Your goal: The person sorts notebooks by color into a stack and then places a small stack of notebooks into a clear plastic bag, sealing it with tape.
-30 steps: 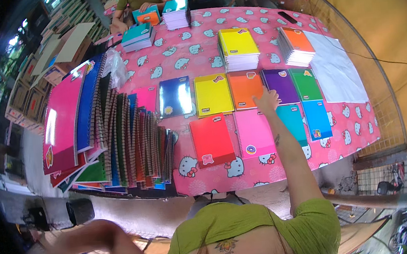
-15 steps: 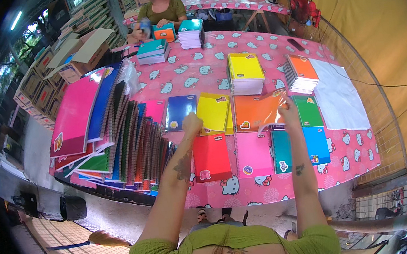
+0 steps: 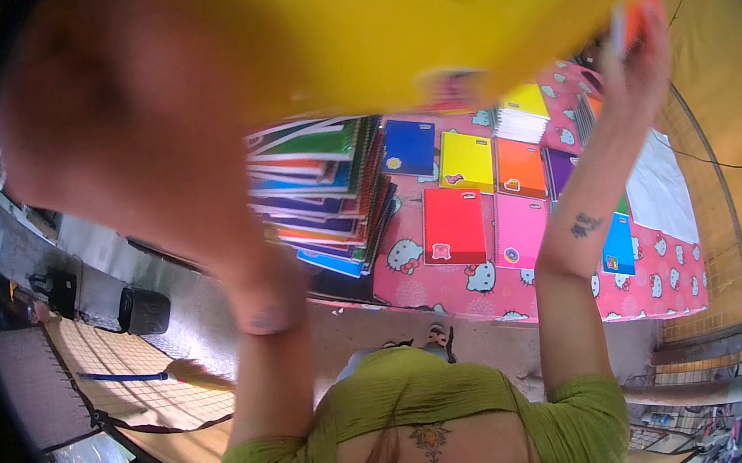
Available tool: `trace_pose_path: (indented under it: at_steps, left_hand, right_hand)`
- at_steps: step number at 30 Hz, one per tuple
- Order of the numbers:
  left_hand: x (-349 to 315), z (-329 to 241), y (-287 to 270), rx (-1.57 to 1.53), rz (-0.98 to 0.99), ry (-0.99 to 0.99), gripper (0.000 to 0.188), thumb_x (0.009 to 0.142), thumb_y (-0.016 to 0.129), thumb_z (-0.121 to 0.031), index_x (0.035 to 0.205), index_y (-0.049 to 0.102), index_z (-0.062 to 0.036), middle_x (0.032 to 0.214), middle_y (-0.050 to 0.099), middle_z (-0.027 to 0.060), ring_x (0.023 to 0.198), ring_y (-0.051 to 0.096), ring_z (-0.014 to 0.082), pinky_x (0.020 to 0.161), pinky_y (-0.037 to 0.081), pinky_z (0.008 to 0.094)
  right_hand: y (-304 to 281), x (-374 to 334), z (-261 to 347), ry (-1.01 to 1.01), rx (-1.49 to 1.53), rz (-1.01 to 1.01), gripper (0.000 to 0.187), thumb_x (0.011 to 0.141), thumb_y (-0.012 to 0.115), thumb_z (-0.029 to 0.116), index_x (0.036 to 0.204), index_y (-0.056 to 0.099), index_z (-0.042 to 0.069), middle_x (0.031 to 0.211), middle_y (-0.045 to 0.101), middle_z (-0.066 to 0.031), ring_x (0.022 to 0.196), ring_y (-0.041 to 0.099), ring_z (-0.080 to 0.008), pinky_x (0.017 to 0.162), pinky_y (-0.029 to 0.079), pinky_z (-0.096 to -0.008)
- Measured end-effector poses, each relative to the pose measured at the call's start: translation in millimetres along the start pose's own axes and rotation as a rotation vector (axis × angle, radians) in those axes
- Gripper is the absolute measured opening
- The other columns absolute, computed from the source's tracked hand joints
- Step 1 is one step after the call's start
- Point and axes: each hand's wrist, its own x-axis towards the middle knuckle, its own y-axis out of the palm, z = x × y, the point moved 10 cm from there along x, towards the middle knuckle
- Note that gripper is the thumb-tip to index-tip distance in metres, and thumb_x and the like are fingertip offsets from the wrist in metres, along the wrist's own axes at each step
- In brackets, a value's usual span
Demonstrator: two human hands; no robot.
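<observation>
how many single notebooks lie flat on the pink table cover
At least 8 show: blue notebook, yellow notebook, orange notebook, red notebook, pink notebook, purple notebook, light-blue notebook, and a green sliver beside the right forearm, which may hide more.

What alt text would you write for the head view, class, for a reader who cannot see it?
Both hands lift a large yellow notebook close to the camera, the right hand gripping its right edge, the left hand blurred at its left. Below, a pink patterned table holds rows of coloured notebooks and a stack of spiral notebooks.

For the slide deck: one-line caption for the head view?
Both hands lift a yellow notebook near the camera, above a table of notebooks.
</observation>
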Motion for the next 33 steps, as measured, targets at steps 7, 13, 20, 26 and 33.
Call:
trace_pose_path:
  at_steps: [7, 13, 20, 26, 33]
  left_hand:
    - [137.7, 154.0, -27.0, 0.191, 0.504, -0.207, 0.04, 0.093, 0.055, -0.032, 0.123, 0.06, -0.0069, 0.119, 0.061, 0.0124, 0.112, 0.055, 0.027, 0.096, 0.041, 0.0385]
    - [-67.9, 237.1, 117.8, 0.36, 1.536, 0.278, 0.048, 0.091, 0.055, -0.034, 0.132, 0.055, -0.0093, 0.135, 0.055, 0.0124, 0.127, 0.049, 0.0224, 0.107, 0.035, 0.0348]
    - [21.6, 100.6, 24.5, -0.422, 0.948, -0.319, 0.053, 0.093, 0.054, -0.035, 0.137, 0.05, -0.0062, 0.141, 0.048, 0.0118, 0.129, 0.045, 0.0216, 0.108, 0.033, 0.0355]
    - [-314.8, -84.7, -35.7, -1.791, 1.489, -1.852, 0.051, 0.094, 0.056, -0.038, 0.132, 0.053, -0.0035, 0.126, 0.057, 0.0128, 0.112, 0.055, 0.0166, 0.096, 0.044, 0.0341]
    - [-836.0, -59.8, -224.3, -0.481, 2.63, -0.874, 0.096, 0.082, 0.057, -0.067, 0.145, 0.033, 0.0005, 0.147, 0.037, 0.0203, 0.131, 0.041, 0.0346, 0.108, 0.032, 0.0456]
  right_hand:
    - [190.5, -142.4, -187.6, 0.299, -0.943, 0.89, 0.054, 0.083, 0.072, 0.04, 0.124, 0.062, 0.004, 0.088, 0.067, -0.0097, 0.083, 0.063, -0.0154, 0.079, 0.05, -0.03]
    - [157.6, -164.0, -163.2, 0.253, -0.868, 0.646, 0.051, 0.09, 0.064, 0.039, 0.131, 0.057, 0.01, 0.098, 0.061, -0.0115, 0.093, 0.06, -0.0176, 0.078, 0.05, -0.035]
    - [-116.3, -502.8, -97.4, 1.846, -0.385, 0.688, 0.044, 0.094, 0.054, 0.039, 0.118, 0.061, 0.003, 0.109, 0.065, -0.0062, 0.09, 0.061, -0.0159, 0.075, 0.051, -0.0343]
    - [-393.7, -800.7, -13.6, 1.808, -1.784, -0.125, 0.055, 0.089, 0.062, 0.046, 0.129, 0.056, 0.01, 0.113, 0.063, -0.0024, 0.094, 0.058, -0.0208, 0.083, 0.045, -0.0383]
    - [-279.3, -777.6, -20.9, 1.974, -0.937, -0.539, 0.051, 0.086, 0.07, 0.032, 0.127, 0.057, 0.004, 0.117, 0.063, -0.0076, 0.105, 0.059, -0.0217, 0.091, 0.045, -0.0383]
